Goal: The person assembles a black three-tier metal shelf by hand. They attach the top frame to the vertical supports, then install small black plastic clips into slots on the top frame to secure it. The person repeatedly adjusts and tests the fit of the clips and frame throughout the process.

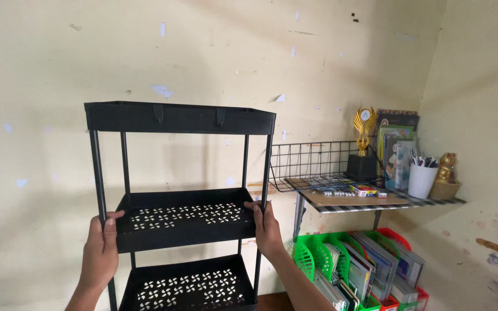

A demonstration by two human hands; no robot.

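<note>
Against peeling cream wall, we're gripping black three-tier perforated plastic rack (180, 222): left hand (100, 253) and right hand (267, 228) clenched on front posts, mid-tier corners.

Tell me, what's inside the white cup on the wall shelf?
The white cup holds a bunch of pens or markers; only their dark tips poke above the rim. Their lower parts, and anything else down inside, are hidden by the cup's wall.

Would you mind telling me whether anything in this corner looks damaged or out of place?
The wall has chipped, patchy paint in many spots. The black tiered rack, gripped by the left hand and right hand, stands straight; nothing looks spilled.
</note>
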